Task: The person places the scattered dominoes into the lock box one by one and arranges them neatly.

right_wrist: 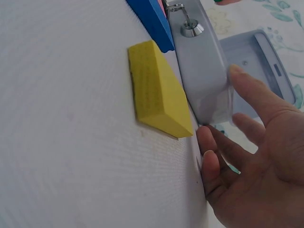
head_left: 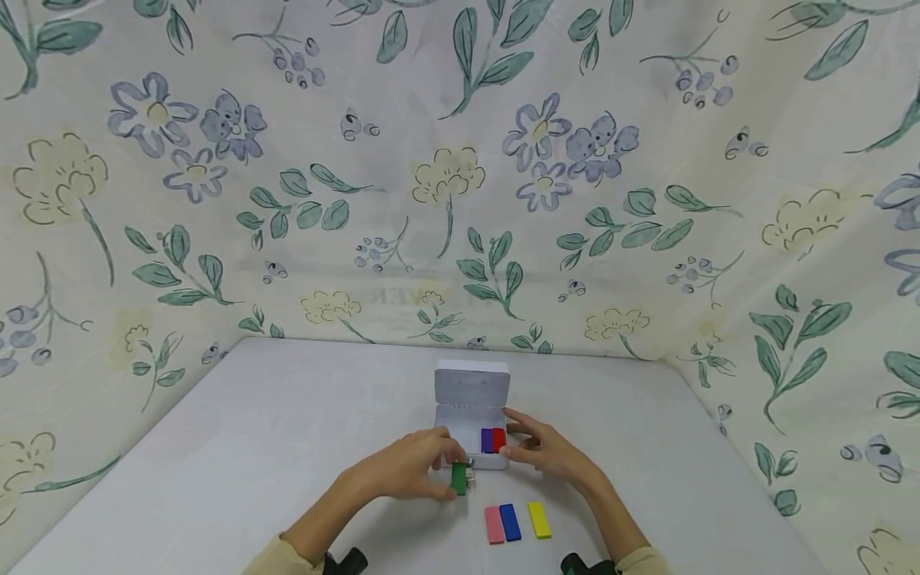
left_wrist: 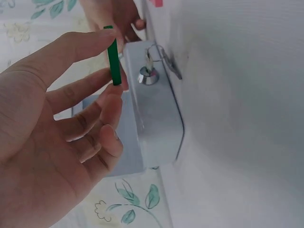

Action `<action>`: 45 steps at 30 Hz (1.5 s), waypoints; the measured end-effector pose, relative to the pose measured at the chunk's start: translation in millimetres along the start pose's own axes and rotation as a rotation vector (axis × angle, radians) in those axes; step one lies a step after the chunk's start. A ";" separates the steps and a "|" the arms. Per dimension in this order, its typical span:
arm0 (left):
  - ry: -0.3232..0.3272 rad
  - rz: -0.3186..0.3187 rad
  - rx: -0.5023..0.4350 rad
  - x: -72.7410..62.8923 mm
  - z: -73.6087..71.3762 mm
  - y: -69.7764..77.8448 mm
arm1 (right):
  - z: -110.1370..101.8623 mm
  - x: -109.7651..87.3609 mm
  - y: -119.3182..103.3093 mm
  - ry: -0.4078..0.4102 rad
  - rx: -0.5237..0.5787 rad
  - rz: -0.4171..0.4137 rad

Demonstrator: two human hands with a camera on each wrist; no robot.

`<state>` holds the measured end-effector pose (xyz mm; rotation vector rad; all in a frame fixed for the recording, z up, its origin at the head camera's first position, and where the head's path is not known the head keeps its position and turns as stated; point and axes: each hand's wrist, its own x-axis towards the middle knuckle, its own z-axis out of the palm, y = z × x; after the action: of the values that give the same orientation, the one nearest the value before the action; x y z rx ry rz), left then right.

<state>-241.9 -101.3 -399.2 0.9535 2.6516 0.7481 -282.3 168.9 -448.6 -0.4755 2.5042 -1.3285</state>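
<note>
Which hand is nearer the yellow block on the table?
Right. The right hand rests against the white box, just above the yellow block; the left hand pinches the green block, farther left.

White table (head_left: 287,447) is carrying a small white box (head_left: 471,419) with its lid standing open, sitting near the middle. Just in front of the box, three flat blocks are lying in a row on the tabletop: pink block (head_left: 493,525) and blue block (head_left: 509,521) touching side by side, yellow block (head_left: 539,519) lying slightly apart to their right.
</note>
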 end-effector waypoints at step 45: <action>0.065 0.027 0.006 37.5 -12.9 -13.1 | -1.6 0.8 0.8 -0.011 -0.002 -0.020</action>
<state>-282.2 -90.7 -396.8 0.9852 2.7027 0.7902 -283.8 170.2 -448.5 -0.5075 2.4992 -1.3268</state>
